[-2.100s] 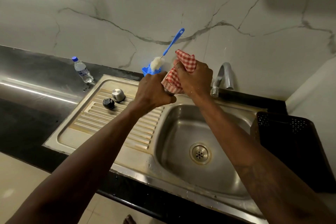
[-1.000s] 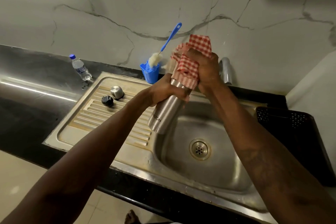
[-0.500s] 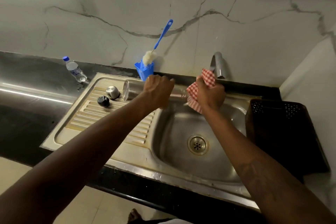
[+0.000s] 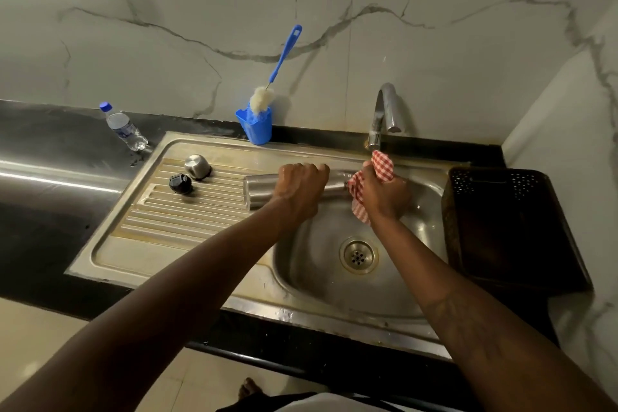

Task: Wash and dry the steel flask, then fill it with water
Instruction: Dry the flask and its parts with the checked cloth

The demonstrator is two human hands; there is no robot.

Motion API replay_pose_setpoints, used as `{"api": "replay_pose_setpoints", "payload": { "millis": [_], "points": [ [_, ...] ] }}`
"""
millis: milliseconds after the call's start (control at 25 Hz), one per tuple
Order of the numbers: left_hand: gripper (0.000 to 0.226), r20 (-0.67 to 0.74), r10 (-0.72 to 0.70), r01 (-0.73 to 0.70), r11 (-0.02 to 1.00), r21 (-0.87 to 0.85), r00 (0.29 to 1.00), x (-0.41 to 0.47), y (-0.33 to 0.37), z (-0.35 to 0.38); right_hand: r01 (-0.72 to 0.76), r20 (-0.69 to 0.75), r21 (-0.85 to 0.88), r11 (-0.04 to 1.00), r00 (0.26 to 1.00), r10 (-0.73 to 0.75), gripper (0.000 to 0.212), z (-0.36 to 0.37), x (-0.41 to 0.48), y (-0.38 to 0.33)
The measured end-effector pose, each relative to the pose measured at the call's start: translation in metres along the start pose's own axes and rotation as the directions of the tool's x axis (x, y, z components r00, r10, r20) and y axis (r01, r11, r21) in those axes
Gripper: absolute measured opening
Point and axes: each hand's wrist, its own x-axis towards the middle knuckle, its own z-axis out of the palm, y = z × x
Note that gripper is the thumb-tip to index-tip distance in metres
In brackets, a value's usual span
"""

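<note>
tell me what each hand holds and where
The left hand grips the steel flask around its middle, held sideways. The right hand grips the bunched red checked cloth at the flask's right end.

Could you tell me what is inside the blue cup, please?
A bottle brush stands in the blue cup, its handle sticking out; the cup's bottom is hidden.

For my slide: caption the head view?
Left hand holds steel flask sideways; right hand grips checked cloth at its end.

Both your arms reach forward, extended. Your left hand (image 4: 299, 189) wraps its fingers (image 4: 314, 170) over the flask (image 4: 259, 191), knuckles up; your right hand (image 4: 384, 196) clenches the checked cloth (image 4: 383, 162) just beside it.
</note>
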Motion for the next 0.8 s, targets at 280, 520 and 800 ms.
{"api": "replay_pose_setpoints", "payload": {
  "millis": [280,520,800],
  "points": [
    [0.052,-0.080,-0.024,0.016,0.995,-0.102,0.996,0.009,-0.014,-0.003,-0.104,0.068,0.174,0.979,0.993,0.093,0.031,-0.003,0.001,-0.001],
    [0.060,0.427,-0.052,0.405,-0.233,-0.884,0.903,0.012,-0.016,-0.005,-0.416,0.445,0.667,0.618,0.888,0.118,0.060,-0.007,0.002,0.000],
    [0.052,0.281,-0.062,0.170,-0.666,-0.726,0.958,0.002,-0.042,-0.006,-0.521,0.745,0.602,0.606,0.639,-0.190,0.075,-0.011,-0.007,-0.041]
  ]
}}
